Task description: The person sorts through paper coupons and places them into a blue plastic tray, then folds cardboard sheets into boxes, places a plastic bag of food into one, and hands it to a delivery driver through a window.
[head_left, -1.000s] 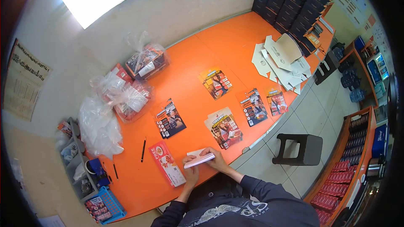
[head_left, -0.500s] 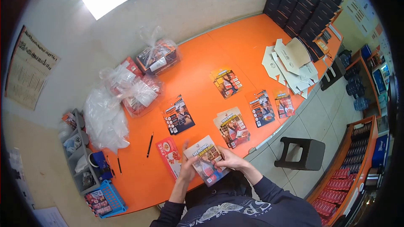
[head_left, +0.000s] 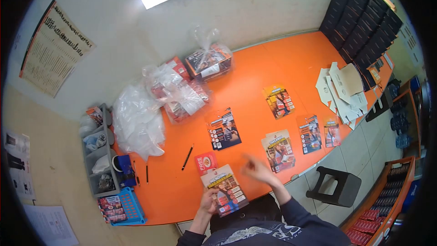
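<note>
My left hand (head_left: 209, 202) is closed round the lower left edge of a small stack of printed flyers (head_left: 225, 190), held tilted over the table's near edge. My right hand (head_left: 257, 171) is off the stack, raised to its right and blurred; its fingers look apart and nothing shows in them. A red flyer marked FREE (head_left: 205, 162) lies partly hidden behind the held stack. Just beyond my right hand is a pile of brown-edged takeaway flyers (head_left: 279, 151). Dark flyers (head_left: 224, 130) lie farther left.
Yellow flyers (head_left: 279, 101), blue-black flyers (head_left: 310, 134) and a smaller flyer pile (head_left: 332, 133) lie on the orange table (head_left: 255, 73). Plastic-bagged packs (head_left: 182, 95), a black pencil (head_left: 187, 157), a grey organiser (head_left: 96, 155), white cardboard (head_left: 339, 89) and stacked black boxes (head_left: 364, 18) surround them. A stool (head_left: 337, 184) stands right.
My right hand has let go of the flyer stack and moved up and right. My left hand alone keeps the stack. The view has swung left, so the table appears farther right.
</note>
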Demonstrator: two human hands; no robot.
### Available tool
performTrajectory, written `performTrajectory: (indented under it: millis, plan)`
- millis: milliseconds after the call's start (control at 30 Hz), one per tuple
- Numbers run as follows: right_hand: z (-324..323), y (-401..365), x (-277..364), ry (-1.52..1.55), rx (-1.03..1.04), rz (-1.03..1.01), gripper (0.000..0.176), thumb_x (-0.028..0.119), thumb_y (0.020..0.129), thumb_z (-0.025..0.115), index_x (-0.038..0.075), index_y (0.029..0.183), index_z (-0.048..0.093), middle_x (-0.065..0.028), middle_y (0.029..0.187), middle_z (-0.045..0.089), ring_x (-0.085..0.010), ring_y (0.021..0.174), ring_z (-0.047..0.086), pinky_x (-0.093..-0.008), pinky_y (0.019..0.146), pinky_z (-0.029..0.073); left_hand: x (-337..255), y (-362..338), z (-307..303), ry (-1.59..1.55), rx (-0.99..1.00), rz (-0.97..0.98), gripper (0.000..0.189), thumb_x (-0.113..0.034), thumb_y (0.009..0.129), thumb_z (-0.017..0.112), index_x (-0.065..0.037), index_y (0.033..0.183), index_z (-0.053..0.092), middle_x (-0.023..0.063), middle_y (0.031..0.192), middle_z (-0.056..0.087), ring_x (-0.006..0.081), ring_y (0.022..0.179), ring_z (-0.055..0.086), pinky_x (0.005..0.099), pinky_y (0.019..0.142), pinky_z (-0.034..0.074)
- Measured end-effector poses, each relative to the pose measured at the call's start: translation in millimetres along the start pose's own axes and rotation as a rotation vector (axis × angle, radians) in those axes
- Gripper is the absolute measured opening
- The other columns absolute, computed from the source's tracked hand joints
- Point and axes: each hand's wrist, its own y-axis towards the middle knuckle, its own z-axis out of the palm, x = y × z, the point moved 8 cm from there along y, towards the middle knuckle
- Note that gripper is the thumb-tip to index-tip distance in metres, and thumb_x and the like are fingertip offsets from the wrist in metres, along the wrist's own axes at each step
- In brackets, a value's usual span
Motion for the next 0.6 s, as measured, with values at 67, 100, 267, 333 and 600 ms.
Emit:
performTrajectory:
  millis: [67,100,267,333,600]
  plan:
    - [-26.9,55.9,2.6,-0.143,-0.407,-0.075,0.079,0.033,0.07,0.071,-0.001,0.13,0.032,-0.0168,0.107,0.05,-0.0255,0.098,0.051,-0.0326,0.078,0.044,-37.3,-19.4,9.9,-0.002,-0.045,0.152,0.074,0.009,0.073,0.041,-0.024,0.137,0.023,0.0162,0.124,0.045,0.032,0.111,0.049,0.0481,0.09,0.046]
    - [-29.0,77.7,16.7,-0.331,-0.63,-0.165,0.086,0.038,0.068,0.073,0.0,0.132,0.03,-0.0177,0.108,0.049,-0.0284,0.102,0.048,-0.0361,0.08,0.043,-45.1,-21.4,0.3,-0.018,-0.056,0.172,0.075,0.009,0.073,0.041,-0.025,0.138,0.023,0.0162,0.125,0.044,0.0321,0.111,0.049,0.0483,0.091,0.045]
    - [6.6,144.2,75.9,-0.712,-0.605,0.218,0.113,0.046,0.053,0.078,0.01,0.139,0.015,-0.0217,0.114,0.041,-0.0369,0.112,0.037,-0.0461,0.087,0.037,-62.6,-26.3,-34.7,-0.118,-0.06,0.225,0.079,0.011,0.072,0.04,-0.028,0.138,0.021,0.0162,0.125,0.044,0.033,0.11,0.05,0.0494,0.091,0.044]
    - [19.9,160.3,74.1,-0.764,-0.642,0.302,0.106,0.046,0.052,0.079,0.012,0.135,0.023,-0.0208,0.112,0.044,-0.0353,0.106,0.042,-0.0444,0.082,0.041,-72.3,-40.4,-27.9,-0.106,-0.095,0.295,0.068,0.007,0.074,0.041,-0.016,0.136,0.027,0.0179,0.12,0.048,0.0323,0.105,0.053,0.0476,0.091,0.045]
    - [11.0,177.3,90.4,-0.648,-0.632,0.002,0.051,0.033,0.049,0.077,0.009,0.087,0.053,-0.0061,0.068,0.061,-0.0167,0.054,0.059,-0.0317,0.052,0.049,-55.8,-39.7,-69.8,-0.326,0.13,0.292,0.064,0.004,0.078,0.042,-0.014,0.136,0.02,0.0208,0.12,0.046,0.0299,0.104,0.055,0.0412,0.085,0.05]
